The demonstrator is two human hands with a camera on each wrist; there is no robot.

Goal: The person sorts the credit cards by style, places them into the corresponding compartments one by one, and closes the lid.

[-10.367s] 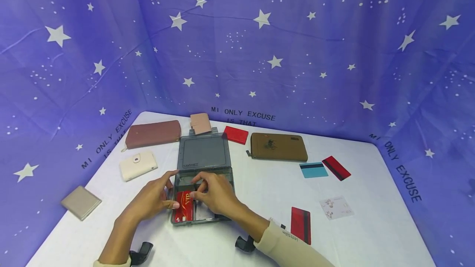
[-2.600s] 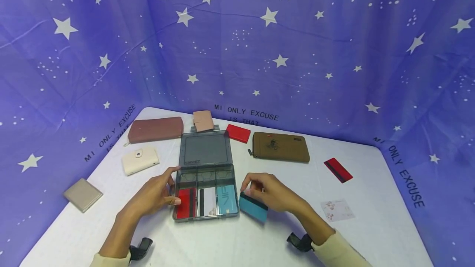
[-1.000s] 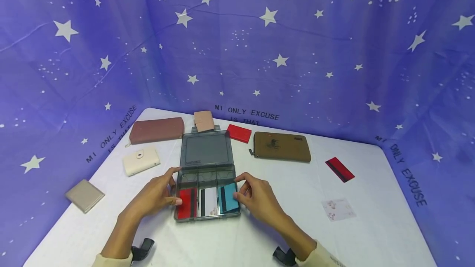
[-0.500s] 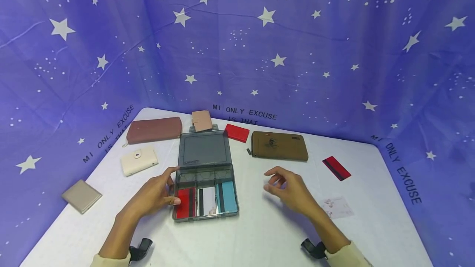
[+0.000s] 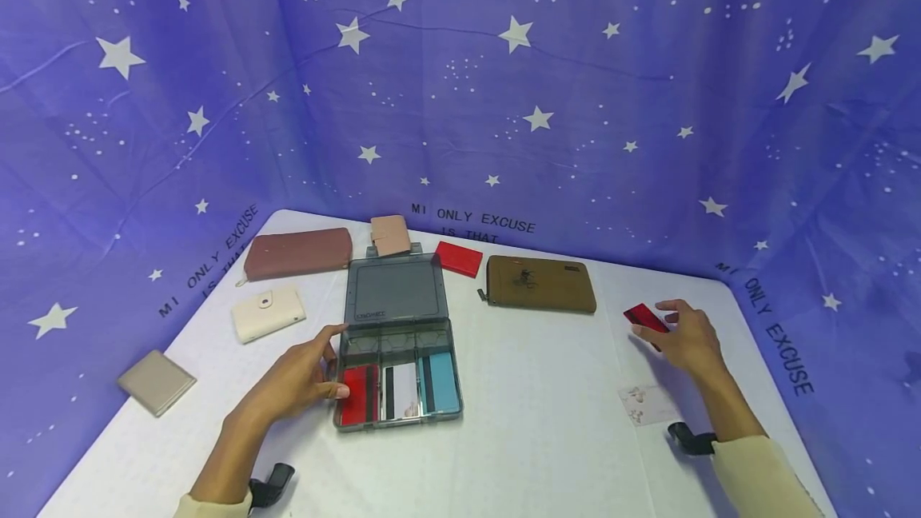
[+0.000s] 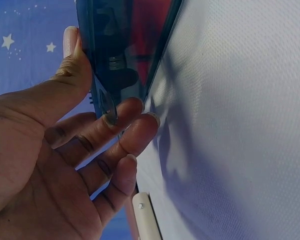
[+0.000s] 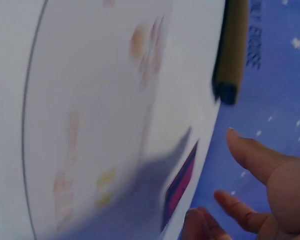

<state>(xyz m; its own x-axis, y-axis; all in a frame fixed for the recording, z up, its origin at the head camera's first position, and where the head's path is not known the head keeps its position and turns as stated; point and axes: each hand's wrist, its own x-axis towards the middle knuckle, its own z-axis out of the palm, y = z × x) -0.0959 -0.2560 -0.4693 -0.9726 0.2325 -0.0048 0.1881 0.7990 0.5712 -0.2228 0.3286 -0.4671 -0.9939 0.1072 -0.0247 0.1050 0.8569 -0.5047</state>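
A grey see-through compartment box (image 5: pixel 396 424) lies with its lid (image 5: pixel 396 288) swung back. In its front compartments sit a red card (image 5: pixel 358 395), a white card (image 5: pixel 400 392) and a blue card (image 5: pixel 440 382), each with a dark stripe. My left hand (image 5: pixel 298 378) grips the box's left side, its thumb over the rim; in the left wrist view the fingers bend against the wall. At the right my right hand (image 5: pixel 683 338) hovers over another red card (image 5: pixel 645 318), partly hiding it. In the right wrist view its thumb and fingers are spread apart, and the card lies flat.
A pale flowered card (image 5: pixel 645 404) lies nearer me. Along the back are a brown wallet (image 5: pixel 298 254), a pink card holder (image 5: pixel 390 235), a red card holder (image 5: pixel 458 259) and an olive zip wallet (image 5: pixel 541 284). Cream (image 5: pixel 269 314) and beige wallets (image 5: pixel 157 382) lie left.
The blue card carried by my right hand now lies in the box's right compartment. That hand let go and moved right to the red card. My left hand stays on the box.
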